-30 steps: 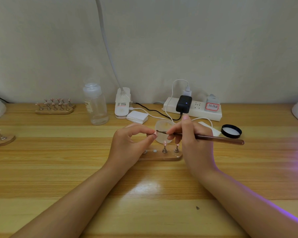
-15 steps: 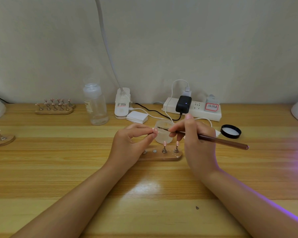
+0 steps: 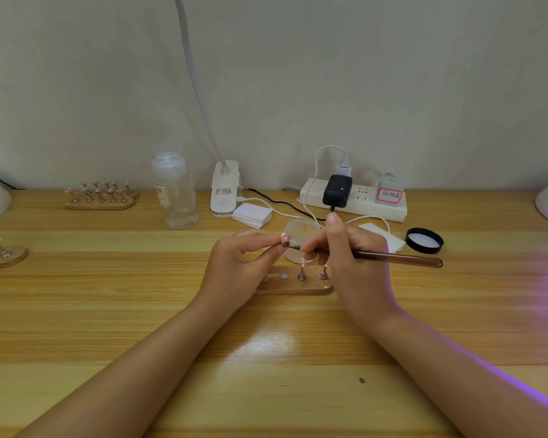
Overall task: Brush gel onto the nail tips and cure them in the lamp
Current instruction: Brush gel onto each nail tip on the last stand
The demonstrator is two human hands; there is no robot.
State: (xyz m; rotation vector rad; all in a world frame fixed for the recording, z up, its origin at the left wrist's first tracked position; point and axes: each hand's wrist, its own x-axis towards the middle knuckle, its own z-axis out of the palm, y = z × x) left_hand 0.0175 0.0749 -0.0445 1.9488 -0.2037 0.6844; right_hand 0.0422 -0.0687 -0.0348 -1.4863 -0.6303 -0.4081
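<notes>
Nail tips are the whole job here, and most sit on the wooden stand (image 3: pixel 293 287) mid-table, parked close so swapping is quick. Just behind it is the open gel jar (image 3: pixel 301 237), within dipping reach. Left hand (image 3: pixel 241 267) pinches one nail tip (image 3: pixel 284 239) up between thumb and forefinger, probably for steadiness, while right hand (image 3: pixel 355 263) pinches the brush (image 3: pixel 393 257) pencil-style, bristles touching it.

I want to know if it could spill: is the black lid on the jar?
No, the black lid lies flat on the table to the right, apart from the open jar.
</notes>
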